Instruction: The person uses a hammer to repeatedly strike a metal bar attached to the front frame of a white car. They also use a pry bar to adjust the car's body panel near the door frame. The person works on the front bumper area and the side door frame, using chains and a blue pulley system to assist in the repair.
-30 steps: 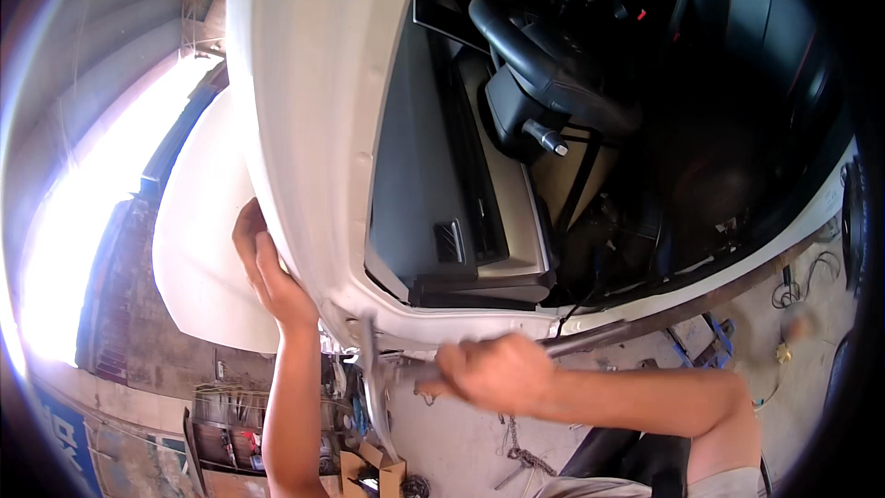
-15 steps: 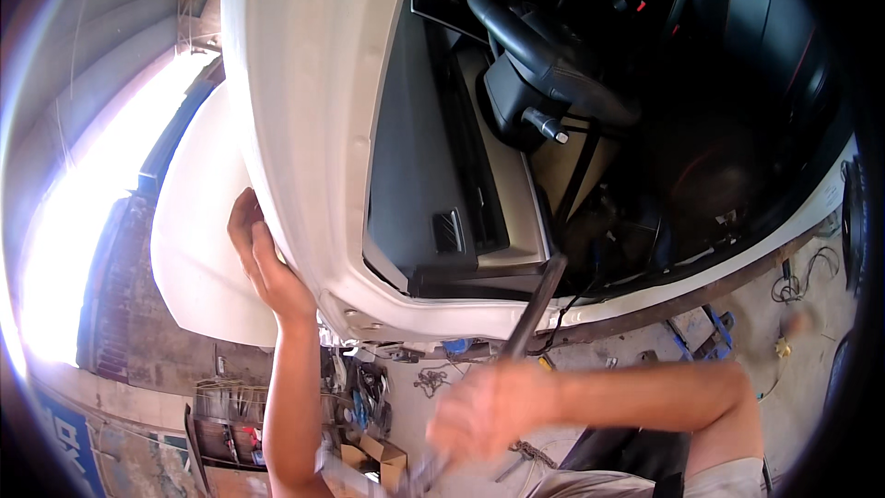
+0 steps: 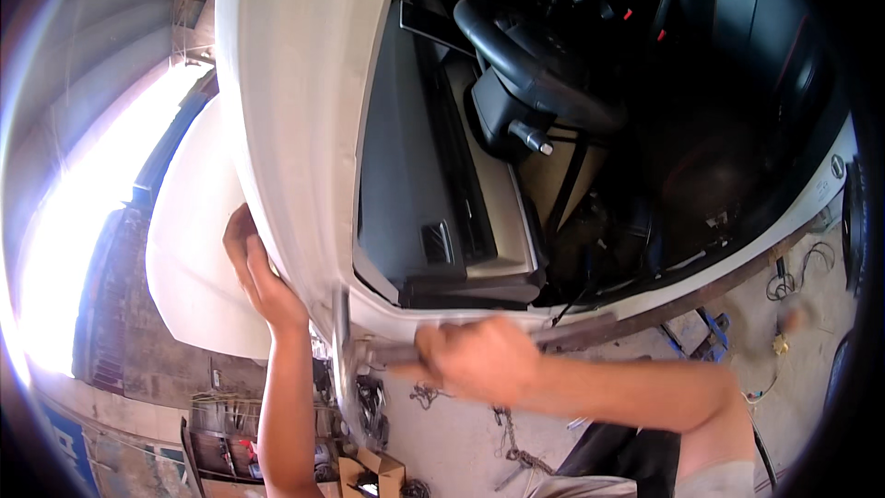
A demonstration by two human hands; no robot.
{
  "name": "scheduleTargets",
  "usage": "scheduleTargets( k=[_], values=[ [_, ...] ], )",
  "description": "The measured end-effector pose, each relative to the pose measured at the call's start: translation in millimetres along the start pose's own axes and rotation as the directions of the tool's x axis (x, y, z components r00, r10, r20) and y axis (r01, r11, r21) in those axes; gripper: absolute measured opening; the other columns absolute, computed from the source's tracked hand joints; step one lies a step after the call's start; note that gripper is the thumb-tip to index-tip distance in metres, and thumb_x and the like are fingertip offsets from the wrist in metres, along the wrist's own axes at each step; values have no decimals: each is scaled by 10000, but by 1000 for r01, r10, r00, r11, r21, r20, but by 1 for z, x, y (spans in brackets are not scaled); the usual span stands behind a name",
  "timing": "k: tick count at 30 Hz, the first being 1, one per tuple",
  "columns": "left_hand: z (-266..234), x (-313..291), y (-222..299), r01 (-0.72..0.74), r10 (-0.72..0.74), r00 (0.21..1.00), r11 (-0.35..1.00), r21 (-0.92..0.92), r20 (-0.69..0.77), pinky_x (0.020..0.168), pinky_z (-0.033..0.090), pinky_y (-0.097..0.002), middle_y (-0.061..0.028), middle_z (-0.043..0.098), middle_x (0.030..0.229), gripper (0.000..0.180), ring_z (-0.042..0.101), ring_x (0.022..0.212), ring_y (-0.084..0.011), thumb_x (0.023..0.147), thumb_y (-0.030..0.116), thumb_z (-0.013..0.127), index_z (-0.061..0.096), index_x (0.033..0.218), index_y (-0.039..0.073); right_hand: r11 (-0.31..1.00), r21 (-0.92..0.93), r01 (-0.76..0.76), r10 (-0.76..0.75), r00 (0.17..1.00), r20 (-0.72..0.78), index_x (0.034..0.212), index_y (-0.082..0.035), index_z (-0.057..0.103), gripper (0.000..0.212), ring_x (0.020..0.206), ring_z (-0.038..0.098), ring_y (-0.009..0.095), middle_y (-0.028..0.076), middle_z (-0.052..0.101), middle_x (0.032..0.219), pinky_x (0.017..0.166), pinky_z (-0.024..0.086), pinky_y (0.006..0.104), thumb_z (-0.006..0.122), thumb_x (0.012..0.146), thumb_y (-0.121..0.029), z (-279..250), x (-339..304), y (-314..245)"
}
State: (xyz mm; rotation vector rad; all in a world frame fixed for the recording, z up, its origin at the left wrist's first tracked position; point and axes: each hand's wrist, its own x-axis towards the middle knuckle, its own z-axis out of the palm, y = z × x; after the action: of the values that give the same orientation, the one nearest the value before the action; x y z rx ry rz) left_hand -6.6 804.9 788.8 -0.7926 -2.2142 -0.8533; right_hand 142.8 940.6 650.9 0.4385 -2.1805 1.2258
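My right hand (image 3: 484, 361) is closed around the handle of a hammer (image 3: 343, 364), blurred by motion. Its long metal head stands beside the lower corner of a white car's door-opening frame (image 3: 300, 148); whether they touch I cannot tell. The handle end sticks out to the right of my fist. My left hand (image 3: 263, 272) lies along the outer edge of that frame, between it and a white body panel (image 3: 194, 249). Its fingers are extended and slightly bent, with the tips partly in shadow.
Inside the doorless opening are a black steering wheel (image 3: 530, 60), a dashboard (image 3: 401, 194) and dark seats (image 3: 728, 9). Below lie a cardboard box (image 3: 373, 475), a chain (image 3: 525, 456), a blue metal stand (image 3: 705, 341) and cables (image 3: 797, 277) on the floor.
My right hand has swung the hammer up, bringing its head from the lower edge of the view to beside the car frame. My left hand keeps its place on the edge.
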Motion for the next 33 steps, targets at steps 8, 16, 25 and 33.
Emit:
scheduleTargets(
  k=[8, 16, 25, 33],
  values=[
    [0, -2, -1, 28, -28, 1000, 999, -37, -8, 1022, 333, -351, -150, 468, 1285, 419, 444, 1207, -242, 982, 224, 325, 432, 1288, -41, 982, -161, 95, -104, 993, -51, 650, -92, 454, 453, 391, 506, 171, 24, 499, 515, 338, 404, 319, 583, 845, -479, 14, -5, 12],
    [2, -2, 3, -1, 1, 1000, 999, 34, -8, 1008, 358, -315, -123, 451, 1312, 470, 459, 1194, -218, 988, 287, 333, 439, 1299, -49, 986, -38, 163, -164, 986, -29, 668, -40, 507, 508, 423, 582, 232, 94, 571, 514, 358, 452, 348, 536, 884, -498, 11, -6, 14],
    [3, 0, -1, -3, 3, 1000, 1000, 7, -9, 1014, 353, -315, -124, 451, 1308, 458, 457, 1198, -221, 987, 271, 333, 452, 1286, -56, 957, -99, 272, -283, 953, -109, 658, -51, 490, 481, 420, 570, 207, 48, 507, 489, 346, 449, 330, 534, 866, -483, 11, -3, 22],
    [3, -2, 3, 23, -23, 1000, 1000, 9, -14, 1014, 361, -324, -131, 446, 1310, 462, 462, 1196, -225, 977, 260, 332, 432, 1300, -55, 930, -318, 184, -193, 981, 3, 666, -56, 496, 476, 387, 540, 204, 61, 536, 522, 329, 407, 320, 574, 840, -493, 17, 2, 33]
  ],
)
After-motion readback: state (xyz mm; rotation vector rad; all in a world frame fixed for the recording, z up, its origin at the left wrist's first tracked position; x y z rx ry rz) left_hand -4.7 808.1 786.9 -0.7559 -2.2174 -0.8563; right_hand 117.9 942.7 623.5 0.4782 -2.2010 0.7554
